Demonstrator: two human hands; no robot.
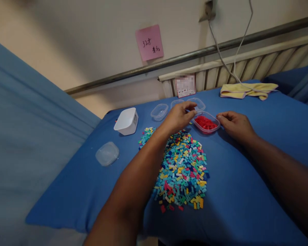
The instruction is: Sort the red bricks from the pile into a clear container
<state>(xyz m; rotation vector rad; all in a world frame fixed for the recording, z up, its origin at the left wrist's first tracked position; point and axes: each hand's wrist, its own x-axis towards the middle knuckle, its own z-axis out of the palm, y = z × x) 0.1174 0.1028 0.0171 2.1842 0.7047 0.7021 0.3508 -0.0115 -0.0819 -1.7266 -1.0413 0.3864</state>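
A clear plastic container (205,130) filled with red toy bricks (205,122) stands on the blue-covered bed between my hands. My left hand (181,116) reaches over the brick pile, its bent fingers and thumb at the container's left rim. At the opposite rim, my right hand (237,125) has its thumb and fingers pinched together on the edge. Below my left hand and forearm spreads a large pile of small mixed-colour bricks (183,167), partly hidden by that arm.
Behind are clear containers (159,112), (199,104) and a small card (186,85). To the left stand a white tub (127,123) and a clear lid-like piece (107,153). A yellow cloth (246,91) lies back right, near a cable. A blue curtain (28,136) hangs left.
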